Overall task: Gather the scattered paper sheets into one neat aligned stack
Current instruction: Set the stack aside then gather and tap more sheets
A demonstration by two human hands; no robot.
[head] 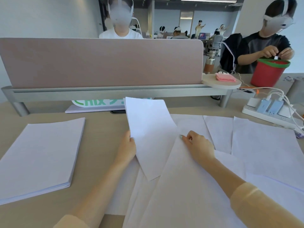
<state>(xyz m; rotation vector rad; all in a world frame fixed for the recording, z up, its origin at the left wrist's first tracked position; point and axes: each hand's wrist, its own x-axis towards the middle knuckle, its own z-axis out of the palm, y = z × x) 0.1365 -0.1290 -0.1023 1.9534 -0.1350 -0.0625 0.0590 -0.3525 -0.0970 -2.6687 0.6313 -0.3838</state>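
Loose paper sheets (263, 145) lie fanned and overlapping across the right of the counter (102, 155), well apart from the squared stack (39, 155) at left. The left hand (127, 149) pinches one lifted sheet (148, 129) at its edge; the right hand (197, 145) presses curled fingers (184, 139) onto another sheet's corner. Thin, limp and slippery, they likely lift best by an edge.
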